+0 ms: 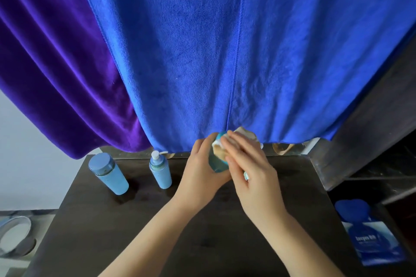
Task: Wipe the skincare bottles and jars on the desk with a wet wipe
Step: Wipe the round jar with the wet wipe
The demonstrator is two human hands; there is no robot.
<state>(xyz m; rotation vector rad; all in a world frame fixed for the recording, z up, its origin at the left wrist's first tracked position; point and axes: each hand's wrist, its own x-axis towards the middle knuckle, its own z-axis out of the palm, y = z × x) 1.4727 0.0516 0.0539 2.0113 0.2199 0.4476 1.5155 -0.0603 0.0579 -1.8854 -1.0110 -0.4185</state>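
My left hand (201, 168) grips a light blue bottle (216, 164) above the back of the dark desk (157, 231). Most of that bottle is hidden between my hands. My right hand (247, 168) presses a cream-white wet wipe (242, 134) against the bottle's top and side, fingers laid over it. A light blue bottle with a round flat cap (108, 173) stands at the desk's back left. A light blue pump bottle (159, 171) stands a little to its right.
A blue towel (236, 51) and a purple velvet cloth (51, 74) hang behind the desk. A blue packet with white lettering (371, 240) lies at the lower right. A round metal-rimmed object (13, 234) sits off the desk at the lower left.
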